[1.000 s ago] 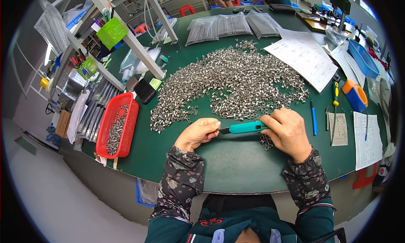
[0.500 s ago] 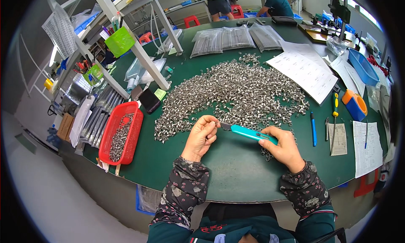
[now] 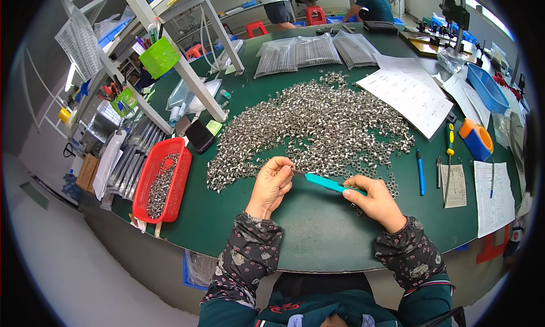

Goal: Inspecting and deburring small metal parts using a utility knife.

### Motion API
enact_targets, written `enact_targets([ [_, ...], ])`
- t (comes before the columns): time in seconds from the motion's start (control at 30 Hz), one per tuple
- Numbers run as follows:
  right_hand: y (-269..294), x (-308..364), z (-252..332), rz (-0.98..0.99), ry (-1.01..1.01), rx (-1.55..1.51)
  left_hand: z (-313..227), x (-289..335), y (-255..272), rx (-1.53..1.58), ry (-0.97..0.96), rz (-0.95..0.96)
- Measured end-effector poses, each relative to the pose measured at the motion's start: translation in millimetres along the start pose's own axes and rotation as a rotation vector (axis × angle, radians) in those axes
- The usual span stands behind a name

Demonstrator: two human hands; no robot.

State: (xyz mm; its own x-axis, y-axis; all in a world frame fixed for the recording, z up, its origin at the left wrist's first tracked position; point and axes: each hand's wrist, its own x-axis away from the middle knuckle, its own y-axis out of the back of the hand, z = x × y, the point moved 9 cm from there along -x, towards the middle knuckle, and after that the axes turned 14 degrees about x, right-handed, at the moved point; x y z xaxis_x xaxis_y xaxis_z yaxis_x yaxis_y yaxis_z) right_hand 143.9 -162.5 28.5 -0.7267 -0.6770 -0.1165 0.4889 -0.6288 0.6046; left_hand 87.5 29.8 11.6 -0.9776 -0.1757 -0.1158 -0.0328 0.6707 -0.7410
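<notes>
My right hand (image 3: 374,199) is closed around the handle of a teal utility knife (image 3: 325,182), thumb along its near side. The knife's blade (image 3: 298,173) points left and meets the fingertips of my left hand (image 3: 271,186). That left hand is closed in a pinch; whatever tiny piece sits between thumb and finger is mostly hidden. Both hands are above the green table (image 3: 318,236), just in front of a broad pile of small metal rings (image 3: 312,120). A few loose rings (image 3: 392,185) lie beside my right hand.
At left stands a red plastic basket (image 3: 184,174) with more metal parts, near a dark phone-like object (image 3: 200,137). Bagged metal rods (image 3: 318,50) lie behind the pile. To the right are paper sheets (image 3: 411,100), a blue pen (image 3: 420,174), a yellow-handled screwdriver (image 3: 450,139) and a tape dispenser (image 3: 477,139).
The knife has rolled in my right hand, so its handle now looks narrower and more edge-on. My right hand has shifted slightly left; my left hand keeps its pinch at the blade.
</notes>
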Motion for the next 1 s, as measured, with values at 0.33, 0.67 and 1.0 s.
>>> enact_targets([
  [0.33,14.0,3.7,16.8,-0.16,0.092,0.253,3.3,1.5,9.4,-0.016,0.022,-0.083],
  [0.67,20.2,7.8,25.3,-0.268,0.18,0.354,2.3,2.2,7.8,-0.097,0.023,-0.129],
  [1.0,24.6,11.1,33.6,-0.338,0.242,0.406,1.5,2.5,6.0,-0.118,0.036,-0.131],
])
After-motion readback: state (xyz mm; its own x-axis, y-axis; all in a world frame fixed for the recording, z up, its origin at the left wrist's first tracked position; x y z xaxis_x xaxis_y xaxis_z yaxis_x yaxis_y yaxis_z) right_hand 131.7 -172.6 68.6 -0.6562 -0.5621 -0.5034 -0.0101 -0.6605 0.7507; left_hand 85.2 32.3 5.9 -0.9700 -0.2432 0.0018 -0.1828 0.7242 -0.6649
